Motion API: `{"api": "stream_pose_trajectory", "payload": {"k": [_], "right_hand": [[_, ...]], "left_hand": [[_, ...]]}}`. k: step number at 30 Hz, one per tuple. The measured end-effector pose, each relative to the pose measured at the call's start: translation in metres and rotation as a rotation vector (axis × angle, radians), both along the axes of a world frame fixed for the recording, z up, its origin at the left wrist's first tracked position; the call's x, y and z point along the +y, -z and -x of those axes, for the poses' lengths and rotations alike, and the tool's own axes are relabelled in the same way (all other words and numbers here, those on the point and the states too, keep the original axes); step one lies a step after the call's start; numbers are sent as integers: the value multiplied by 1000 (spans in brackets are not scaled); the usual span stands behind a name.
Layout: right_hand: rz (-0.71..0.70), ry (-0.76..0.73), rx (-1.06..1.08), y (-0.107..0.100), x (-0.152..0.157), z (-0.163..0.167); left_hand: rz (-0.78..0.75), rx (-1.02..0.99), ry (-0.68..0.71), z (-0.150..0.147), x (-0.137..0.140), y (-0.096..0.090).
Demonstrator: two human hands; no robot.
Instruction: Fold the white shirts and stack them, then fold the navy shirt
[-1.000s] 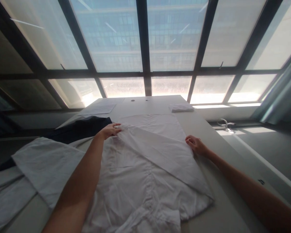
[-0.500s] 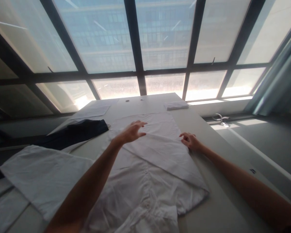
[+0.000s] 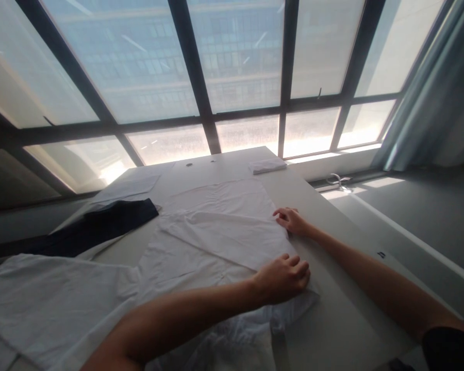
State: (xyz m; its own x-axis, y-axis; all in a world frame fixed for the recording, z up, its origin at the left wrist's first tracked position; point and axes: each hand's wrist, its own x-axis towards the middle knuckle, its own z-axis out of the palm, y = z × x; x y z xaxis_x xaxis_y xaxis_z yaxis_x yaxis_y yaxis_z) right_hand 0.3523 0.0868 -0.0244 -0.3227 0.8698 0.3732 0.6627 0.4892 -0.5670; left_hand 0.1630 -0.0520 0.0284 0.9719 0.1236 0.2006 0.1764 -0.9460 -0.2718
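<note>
A white shirt [image 3: 185,263] lies spread on the table, with a flap of it folded across the upper part and creases running over it. My left hand [image 3: 284,278] reaches over to the shirt's right side, its fingers curled down onto the cloth near the folded corner; the fingertips are hidden. Farther up the same edge, my right hand [image 3: 292,221] has bent fingers closed at the cloth's border. A sleeve [image 3: 50,299] stretches out to the left. My left forearm covers part of the lower shirt.
Dark folded cloth [image 3: 108,226] lies left of the shirt on the white table [image 3: 344,309]. A small folded white cloth [image 3: 268,165] sits near the far right corner. Windows rise behind the table, and a curtain [image 3: 421,87] hangs at right. A white looped item [image 3: 338,181] lies beyond the table's right edge.
My left hand has moved from above the middle of the shirt to its right edge, and its fingers have curled. My right hand stays at the edge. The view has shifted right.
</note>
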Motion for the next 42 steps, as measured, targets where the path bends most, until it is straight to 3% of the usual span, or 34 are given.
{"api": "stream_pose_trajectory", "payload": {"k": [5, 10, 13, 17, 20, 24, 30, 33, 37, 39, 42], "right_hand": [[17, 3, -16, -3, -1, 2], [21, -6, -51, -5, 0, 2], [23, -1, -37, -6, 1, -2], [53, 23, 26, -7, 4, -5], [74, 51, 75, -7, 5, -5], [73, 66, 60, -6, 6, -5], [34, 130, -63, -15, -11, 5], [-37, 181, -157, -20, -47, 38], [-66, -74, -261, -11, -92, 87], [3, -98, -308, -4, -96, 93], [65, 16, -344, 6, -87, 76]], "left_hand": [[33, -59, 84, 3, -2, 18], [221, -91, 89, 4, -1, 10], [329, -173, -51, 3, 13, 5], [379, -147, -350, 11, 39, 21], [436, -73, -401, 28, 55, 35], [468, -35, -517, 72, 80, 37], [467, -16, -898, 162, 128, 31], [411, -75, -933, 186, 136, 35], [375, -109, -914, 189, 134, 39], [381, -109, -919, 187, 133, 39], [402, -112, -921, 185, 132, 37]]}}
